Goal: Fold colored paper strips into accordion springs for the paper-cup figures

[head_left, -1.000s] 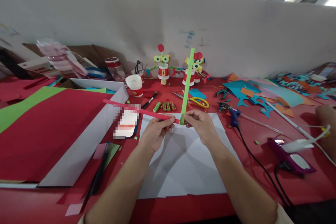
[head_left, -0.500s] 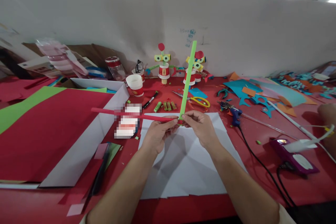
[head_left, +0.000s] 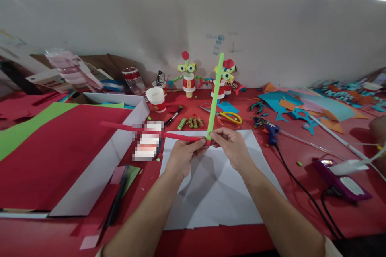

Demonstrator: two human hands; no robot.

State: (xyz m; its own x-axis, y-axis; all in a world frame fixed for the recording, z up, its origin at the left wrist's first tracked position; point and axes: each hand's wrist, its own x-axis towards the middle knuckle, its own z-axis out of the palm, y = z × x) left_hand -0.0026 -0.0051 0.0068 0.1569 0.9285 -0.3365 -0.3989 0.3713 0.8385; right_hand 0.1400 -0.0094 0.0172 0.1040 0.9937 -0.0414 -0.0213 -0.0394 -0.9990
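My left hand [head_left: 183, 154] pinches a long red paper strip [head_left: 181, 136] near its right end; the strip reaches out to the left. With thumb and finger, my right hand [head_left: 229, 146] pinches the lower end of a green paper strip [head_left: 214, 96], which stands up and away from me. The two strips meet at a corner between my fingertips, and a bit of red shows beneath the green end. Both hands are above white paper sheets [head_left: 211, 204]. Small folded paper springs [head_left: 195, 122] lie just beyond the sheets.
Paper-cup figures [head_left: 189, 82] stand at the back. Yellow-handled scissors [head_left: 230, 117], a blue glue gun [head_left: 272, 132] and a purple power strip [head_left: 340, 180] lie to the right. A box with red card [head_left: 69, 156] and a black-handled knife [head_left: 119, 196] are left.
The green strip's top end has dipped slightly, and the red strip's far end has shifted a little left. Both hands keep their pinch at the corner.
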